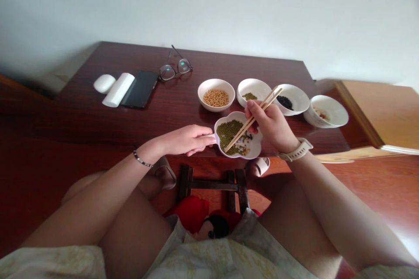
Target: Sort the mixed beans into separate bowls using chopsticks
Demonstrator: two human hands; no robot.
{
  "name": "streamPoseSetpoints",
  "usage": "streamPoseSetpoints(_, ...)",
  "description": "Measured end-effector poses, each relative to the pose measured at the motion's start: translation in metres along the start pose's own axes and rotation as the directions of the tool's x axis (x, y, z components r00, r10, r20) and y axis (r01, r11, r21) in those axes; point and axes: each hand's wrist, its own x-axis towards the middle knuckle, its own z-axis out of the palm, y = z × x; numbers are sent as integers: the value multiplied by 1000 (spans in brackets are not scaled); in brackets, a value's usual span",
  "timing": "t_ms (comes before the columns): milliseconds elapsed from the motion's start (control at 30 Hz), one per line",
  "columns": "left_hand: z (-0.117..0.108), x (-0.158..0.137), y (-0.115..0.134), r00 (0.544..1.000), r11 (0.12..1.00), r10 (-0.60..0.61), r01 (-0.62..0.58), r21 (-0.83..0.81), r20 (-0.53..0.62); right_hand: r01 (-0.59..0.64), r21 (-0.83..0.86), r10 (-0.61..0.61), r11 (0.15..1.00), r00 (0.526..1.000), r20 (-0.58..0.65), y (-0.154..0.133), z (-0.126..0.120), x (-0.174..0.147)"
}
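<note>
My left hand (191,140) is closed around the short handle of a flower-shaped bowl (255,148) at the table's front edge. In that bowl lie many green mung beans (225,131), with some dark and pale bits on its right side. My right hand (266,122) grips a pair of wooden chopsticks (244,130), their tips down among the beans. Behind it stand white bowls: one of yellow soybeans (216,97), one with a few mung beans (249,96), one of black beans (285,103). A fourth bowl (330,115) at the right has pale and reddish pieces.
On the table's left are a white rounded case (104,83), a white cylinder-like case (118,90), a black phone-like slab (140,90) and eyeglasses (176,69). A wooden cabinet (382,109) stands to the right. Under the table is a dark wooden frame (212,185).
</note>
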Motion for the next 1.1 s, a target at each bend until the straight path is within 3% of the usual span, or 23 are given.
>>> streamPoseSetpoints(800, -1, 1, -3, 1000, 1000, 11, -11, 10, 7, 29, -44, -33, 999, 996, -83, -8, -13, -3)
streamPoseSetpoints(1100, -1, 0, -3, 1000, 1000, 15, -15, 0, 8, -27, 12, 27, 1000, 1000, 9, -3, -15, -5)
